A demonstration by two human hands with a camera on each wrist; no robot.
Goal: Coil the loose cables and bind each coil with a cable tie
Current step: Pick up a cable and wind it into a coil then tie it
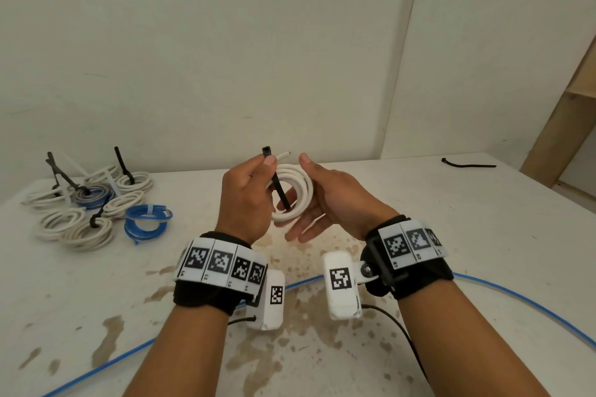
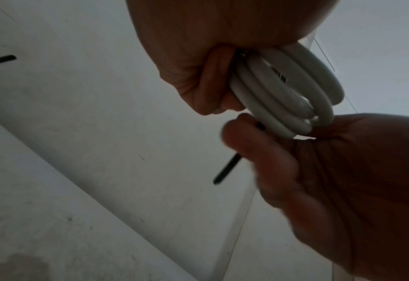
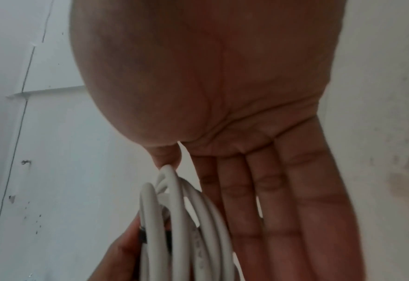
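A white cable coil (image 1: 298, 193) is held up above the table between both hands. My left hand (image 1: 258, 177) grips the coil's left side with curled fingers, and its thumb holds a black cable tie (image 1: 279, 187) against it. The tie's head points up and its tail passes through the coil's middle. In the left wrist view the coil (image 2: 277, 95) sits in the curled fingers and the tie's tail (image 2: 225, 171) sticks out below. My right hand (image 1: 319, 200) is open, fingers straight, cupping the coil's right side (image 3: 174, 218); its thumb touches the top.
Several bound white and blue coils (image 1: 96, 203) lie at the back left of the stained table (image 1: 290, 348). A loose blue cable (image 1: 113, 361) runs across the front under my forearms. A spare black tie (image 1: 467, 165) lies at the back right, near a wooden shelf (image 1: 567, 106).
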